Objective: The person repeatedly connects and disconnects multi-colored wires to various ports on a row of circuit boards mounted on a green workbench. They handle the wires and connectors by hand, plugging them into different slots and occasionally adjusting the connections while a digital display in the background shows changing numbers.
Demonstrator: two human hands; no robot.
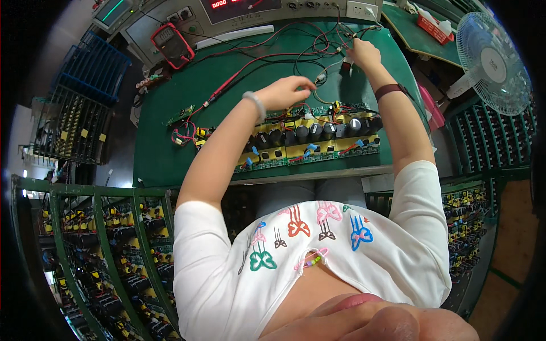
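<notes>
My left hand [287, 92] is above the back edge of a row of circuit boards [301, 139], fingers loosely bent and thumb apart, nothing visibly held. A thin pale wire [319, 94] passes close to its fingertips. The boards lie along the table's near side and carry black capacitors [315, 132], yellow transformers and small blue parts. Farther back on the right, my right hand [364, 54] is closed among the cables, its fingertips pinched together; whatever they grip is too small to make out. Just below that hand lies a small red and black switch [346, 63].
Red and black leads [227, 85] cross the green table [162, 150]. A red multimeter [172, 45] and a bench instrument [239, 18] stand at the back. A small board [181, 116] lies at left. A fan [492, 63] is at right; green racks [99, 199] of boards flank me.
</notes>
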